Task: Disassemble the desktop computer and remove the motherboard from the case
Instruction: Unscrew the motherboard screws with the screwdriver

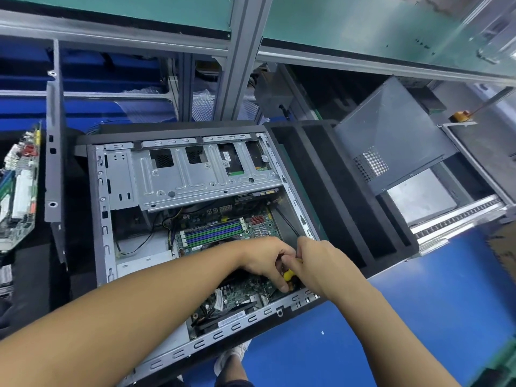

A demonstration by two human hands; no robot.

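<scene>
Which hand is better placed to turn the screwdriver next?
Probably right: the right hand wraps the top of the screwdriver, while the left hand steadies it lower down over the motherboard.

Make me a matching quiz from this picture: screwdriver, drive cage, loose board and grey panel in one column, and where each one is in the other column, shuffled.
1. screwdriver
2. drive cage
3. loose board
4. grey panel

A. far left, outside the case
B. tilted, right of the case
C. between the left hand and the right hand
D. inside the case, at its far end

Pairs: 1-C, 2-D, 3-A, 4-B
</scene>
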